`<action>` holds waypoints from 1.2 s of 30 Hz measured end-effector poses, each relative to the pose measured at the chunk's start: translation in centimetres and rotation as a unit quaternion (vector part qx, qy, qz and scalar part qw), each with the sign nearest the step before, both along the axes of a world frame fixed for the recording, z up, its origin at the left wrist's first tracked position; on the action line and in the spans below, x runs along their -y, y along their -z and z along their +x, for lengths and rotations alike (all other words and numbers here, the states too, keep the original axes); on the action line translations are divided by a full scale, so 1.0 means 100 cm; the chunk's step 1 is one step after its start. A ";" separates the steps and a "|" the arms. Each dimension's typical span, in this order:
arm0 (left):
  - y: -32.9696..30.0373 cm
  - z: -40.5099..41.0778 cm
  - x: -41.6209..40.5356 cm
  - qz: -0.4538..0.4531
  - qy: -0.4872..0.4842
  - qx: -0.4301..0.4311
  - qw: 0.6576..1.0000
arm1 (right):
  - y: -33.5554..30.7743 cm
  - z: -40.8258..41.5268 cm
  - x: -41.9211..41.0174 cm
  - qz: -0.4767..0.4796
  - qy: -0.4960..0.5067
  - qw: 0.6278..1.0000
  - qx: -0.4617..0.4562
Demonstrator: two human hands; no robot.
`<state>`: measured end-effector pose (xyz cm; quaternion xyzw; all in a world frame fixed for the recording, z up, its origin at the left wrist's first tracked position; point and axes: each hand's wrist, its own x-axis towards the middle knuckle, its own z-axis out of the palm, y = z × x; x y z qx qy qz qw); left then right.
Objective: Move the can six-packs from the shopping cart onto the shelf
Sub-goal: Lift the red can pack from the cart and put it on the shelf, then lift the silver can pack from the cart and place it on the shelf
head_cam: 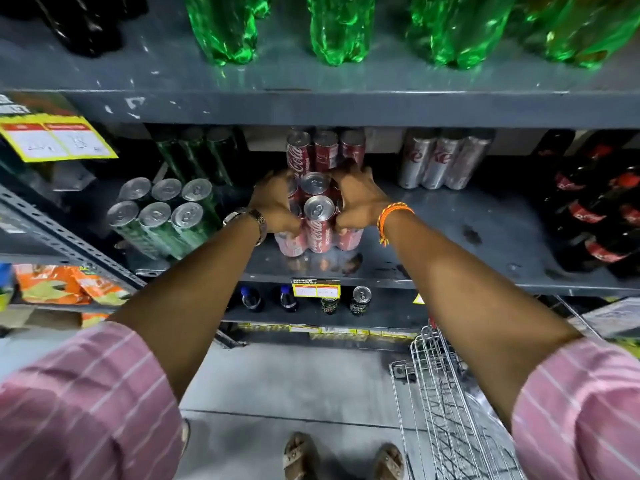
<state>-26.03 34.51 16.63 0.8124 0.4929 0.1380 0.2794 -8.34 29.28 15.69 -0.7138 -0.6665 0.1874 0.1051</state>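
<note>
Near the front edge of the grey shelf, left hand and right hand clasp a red six-pack from both sides.

Both your hands on a red six-pack, middle shelf.

Your left hand and right hand clasp the red can six-pack from either side; it sits on the grey shelf, near the front edge. Another red pack stands just behind it. Green can six-pack to the left, silver cans back right, dark cola bottles far right. Green bottles line the shelf above. Wire shopping cart stands low right on the floor, beside your sandalled feet. Watch on your left wrist, orange thread band on your right.
</note>
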 end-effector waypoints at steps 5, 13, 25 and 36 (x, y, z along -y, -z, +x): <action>-0.003 0.006 -0.012 0.016 0.038 -0.098 0.994 | -0.012 -0.001 0.001 -0.032 -0.003 0.999 0.017; -0.020 -0.001 0.007 0.038 0.013 -0.047 0.998 | -0.027 0.042 0.045 0.032 0.049 0.990 -0.126; -0.012 0.120 0.166 -0.020 0.043 0.188 0.981 | -0.028 0.149 0.233 0.148 0.270 0.893 -0.329; 0.110 0.259 0.281 -0.309 0.110 0.038 0.944 | 0.127 0.214 0.408 0.094 0.542 0.756 -0.354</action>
